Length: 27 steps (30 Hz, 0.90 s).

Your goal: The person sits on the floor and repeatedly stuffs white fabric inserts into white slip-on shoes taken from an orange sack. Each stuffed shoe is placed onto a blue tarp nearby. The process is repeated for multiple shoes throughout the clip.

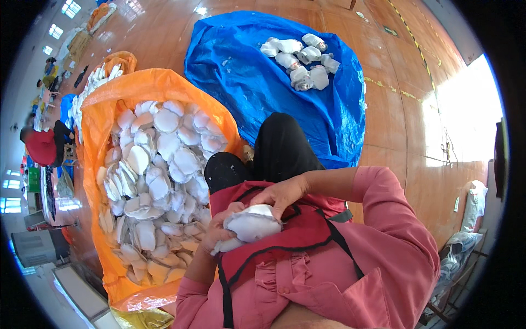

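Over my lap, a small stack of white rounded fabric pads (253, 223) with fuzzy edges is held between both hands. My left hand (219, 228) is closed around its left side. My right hand (282, 194) grips the upper right edge, thumb and fingers on it. To my left, a large open orange sack (159, 80) is filled with many similar loose white and cream pads (156, 183). Ahead lies a spread blue plastic sheet or sack (230, 60) with several bundled white pads (309, 55) toward its right side.
My bent knees (285, 142) in black trousers rise between the sack and the blue sheet. A red apron (246, 263) covers my lap. Another person in red (41, 147) sits far left. Plastic-wrapped material (460, 252) stands at the right edge of the reddish floor (394, 137).
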Motion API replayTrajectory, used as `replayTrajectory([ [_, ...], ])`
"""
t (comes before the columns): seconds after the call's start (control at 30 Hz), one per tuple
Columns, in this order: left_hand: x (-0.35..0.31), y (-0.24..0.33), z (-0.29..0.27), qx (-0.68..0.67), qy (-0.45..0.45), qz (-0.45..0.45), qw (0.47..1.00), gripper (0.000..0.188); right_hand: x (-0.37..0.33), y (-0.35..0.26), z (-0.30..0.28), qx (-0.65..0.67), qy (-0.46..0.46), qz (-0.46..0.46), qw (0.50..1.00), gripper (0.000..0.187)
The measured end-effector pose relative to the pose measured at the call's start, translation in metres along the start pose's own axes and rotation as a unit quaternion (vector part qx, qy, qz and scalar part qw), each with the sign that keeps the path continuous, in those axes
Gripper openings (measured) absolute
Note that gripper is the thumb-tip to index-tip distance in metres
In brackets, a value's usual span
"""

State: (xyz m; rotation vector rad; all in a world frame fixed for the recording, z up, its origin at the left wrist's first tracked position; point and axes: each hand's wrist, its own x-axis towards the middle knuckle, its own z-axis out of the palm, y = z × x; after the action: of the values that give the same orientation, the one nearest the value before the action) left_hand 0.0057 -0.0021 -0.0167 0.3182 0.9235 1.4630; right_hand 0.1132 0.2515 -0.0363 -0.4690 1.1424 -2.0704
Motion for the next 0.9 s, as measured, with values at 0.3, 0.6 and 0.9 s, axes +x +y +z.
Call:
replayTrajectory([
  [0.3, -0.002, -0.008, -0.005, 0.006, 0.050, 0.030, 0.998, 0.066, 0.023, 0.001, 0.002, -0.043, 0.189, 0.036, 0.980, 0.048],
  [0.6, -0.003, -0.002, 0.002, 0.053, 0.117, 0.007, 0.992, 0.066, 0.050, 0.014, -0.019, -0.363, 0.253, 0.063, 0.895, 0.026],
  [0.9, -0.007, -0.002, 0.003, 0.420, 0.127, 0.067, 0.896, 0.053, 0.039, 0.050, 0.010, -0.227, 0.281, -0.012, 0.932, 0.018],
])
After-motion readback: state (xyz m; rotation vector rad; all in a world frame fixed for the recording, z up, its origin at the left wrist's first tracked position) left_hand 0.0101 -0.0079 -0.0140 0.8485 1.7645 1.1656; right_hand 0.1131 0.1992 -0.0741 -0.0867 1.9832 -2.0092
